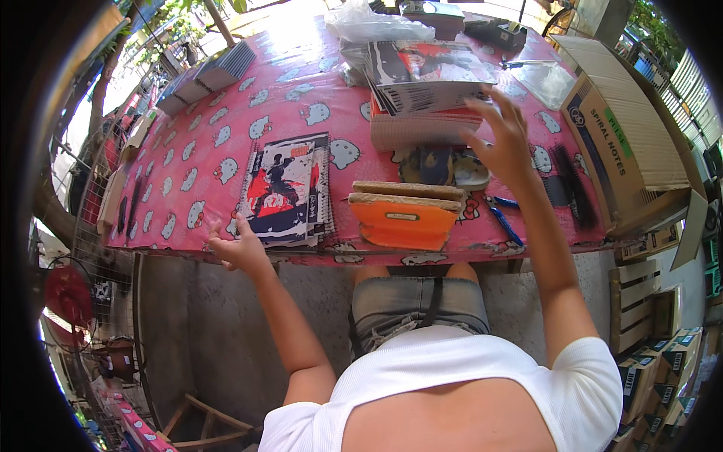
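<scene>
A pile of spiral notebooks (282, 184) with red, black and white covers lies on the table's near left part. My left hand (242, 247) is at its lower left corner, fingers spread and empty; whether the thumb touches the pile I cannot tell. Farther off to the right, similar notebooks (429, 68) rest askew on top of a taller stack (414, 129) with reddish edges. Beside their right edge is my right hand (503, 139), fingers apart and holding nothing, its fingertips close to the top cover. Between the hands stands an orange wooden block-like piece (407, 222) with a small metal plate.
Blue-handled pliers (506, 222) and a black brush (574, 188) lie at the right, before an open cardboard box (629, 143). Notebook stacks (207, 77) line the far left edge. A clear plastic bag (376, 24) sits at the back. A pink patterned cloth (169, 192) covers the table.
</scene>
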The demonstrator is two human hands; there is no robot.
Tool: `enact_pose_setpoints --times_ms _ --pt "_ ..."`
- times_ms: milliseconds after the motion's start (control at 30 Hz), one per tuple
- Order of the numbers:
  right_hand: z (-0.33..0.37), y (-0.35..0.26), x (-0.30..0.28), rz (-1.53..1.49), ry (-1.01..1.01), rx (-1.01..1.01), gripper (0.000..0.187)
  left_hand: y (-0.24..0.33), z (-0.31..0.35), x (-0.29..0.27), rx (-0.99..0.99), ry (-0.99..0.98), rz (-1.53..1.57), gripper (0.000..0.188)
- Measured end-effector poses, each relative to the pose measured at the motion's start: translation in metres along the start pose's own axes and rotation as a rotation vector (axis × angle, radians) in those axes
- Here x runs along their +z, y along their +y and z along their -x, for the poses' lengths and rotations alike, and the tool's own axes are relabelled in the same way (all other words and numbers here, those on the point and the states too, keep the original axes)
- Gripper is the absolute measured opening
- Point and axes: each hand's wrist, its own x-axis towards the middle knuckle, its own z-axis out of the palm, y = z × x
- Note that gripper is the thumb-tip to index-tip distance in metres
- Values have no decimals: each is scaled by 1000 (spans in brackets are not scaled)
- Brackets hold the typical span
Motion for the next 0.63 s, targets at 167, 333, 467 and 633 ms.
enact_pose_setpoints --times_ms 167,333,467,633 --pt "-73 10 58 117 52 -167 36 111 17 -5 -268 -320 1068 38" --pt "-21 -50 35 -58 -14 -289 25 148 37 7 -895 -1123 1651 28" --pt "29 -78 -24 -298 49 -205 26 175 52 -8 -676 -1167 1240 28" --pt "55 -47 -53 -680 -51 536 49 185 42 -39 -139 -1208 1305 38"
